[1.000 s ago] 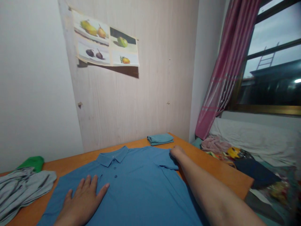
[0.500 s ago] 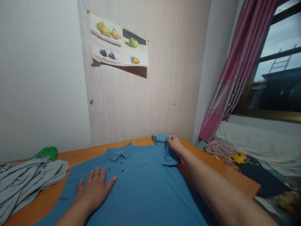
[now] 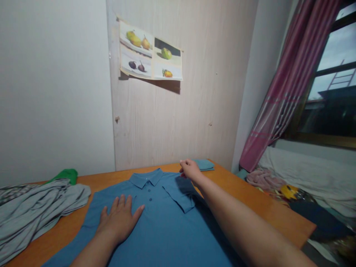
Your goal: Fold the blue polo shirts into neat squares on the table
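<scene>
A: From the head camera, how much room is there around the right hand (image 3: 190, 170)?

B: To its right, bare tabletop (image 3: 256, 202) runs out past the forearm to an edge and a corner. Ahead of it only a narrow strip is left before the wall (image 3: 167, 129).

A: And the left hand (image 3: 119, 218)?

B: Palm down, fingers spread, flat on the blue shirt (image 3: 164, 230). The shirt lies front up under both hands, with its collar (image 3: 147, 180) ahead of the left hand and a little to the right.

A: Is the right hand gripping anything?

B: I can't tell. Its fingers are drawn in by the shirt's shoulder, and they're too small to show whether cloth is pinched. The sleeve (image 3: 182, 198) lies turned inward across the chest, just nearer than that hand.

A: What's cut off?

B: The hem, at the bottom. The left forearm also covers part of the front.

A: Anything in the way?

B: A folded teal cloth (image 3: 205, 164) sits just behind the right hand, partly covered by it. Left of the left hand, a rumpled grey garment (image 3: 41, 215) lies near the shirt, with something green (image 3: 66, 175) behind. Off the tabletop, well right of the right hand, is a pink cloth (image 3: 264, 180).
</scene>
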Available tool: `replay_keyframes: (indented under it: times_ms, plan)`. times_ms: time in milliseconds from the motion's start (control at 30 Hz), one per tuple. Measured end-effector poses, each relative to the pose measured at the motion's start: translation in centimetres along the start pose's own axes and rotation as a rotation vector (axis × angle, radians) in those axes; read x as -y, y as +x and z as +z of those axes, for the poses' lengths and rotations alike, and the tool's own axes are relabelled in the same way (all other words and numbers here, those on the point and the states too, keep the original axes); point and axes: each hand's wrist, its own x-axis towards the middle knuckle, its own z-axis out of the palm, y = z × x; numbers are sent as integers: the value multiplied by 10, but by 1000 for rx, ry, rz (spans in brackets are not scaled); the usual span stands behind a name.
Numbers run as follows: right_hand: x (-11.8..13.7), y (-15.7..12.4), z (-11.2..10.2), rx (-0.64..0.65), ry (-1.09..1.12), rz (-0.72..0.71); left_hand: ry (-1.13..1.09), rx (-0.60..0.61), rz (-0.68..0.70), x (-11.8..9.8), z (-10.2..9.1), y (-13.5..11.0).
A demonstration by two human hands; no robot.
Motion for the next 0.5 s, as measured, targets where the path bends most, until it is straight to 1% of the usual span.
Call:
replay_keyframes:
  times_ms: [100,200,367,500]
  plan:
    - [-9,6,-11,-61,-28,28,-8,3,2,0,0,-1]
    - [-21,4,-15,-62,-101,21,-11,8,1,0,-2,-2]
    - [-34,-18,-17,21,-282,-30,-12,27,-6,0,-3,-2]
    - [-42,-41,-31,119,-434,-25,9,42,-8,0,-2,-1]
